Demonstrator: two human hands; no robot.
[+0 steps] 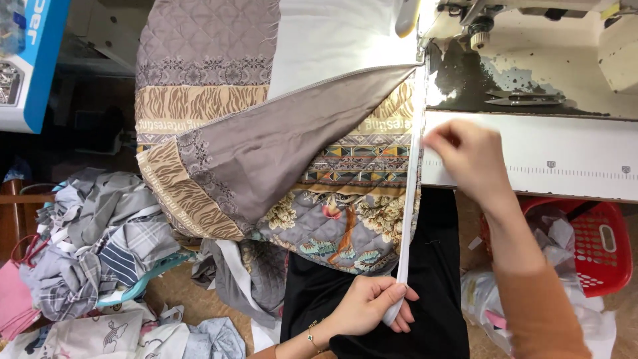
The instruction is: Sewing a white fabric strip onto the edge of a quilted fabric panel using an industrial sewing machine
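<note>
Left hand [369, 306] pinching white edging [409, 219] of quilt [266, 139] below table [565, 166] front edge; right hand [468, 156] gripping edging at that edge.

Bright, even indoor light, dim at the upper left; the right hand [465, 156] is motion-blurred.

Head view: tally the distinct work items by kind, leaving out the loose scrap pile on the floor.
Quilted patterned cover: 1
White edging strip: 1
Thread snips: 1
Red plastic basket: 1
Sewing machine: 1
Hands: 2, left hand, right hand
Total: 7
</note>
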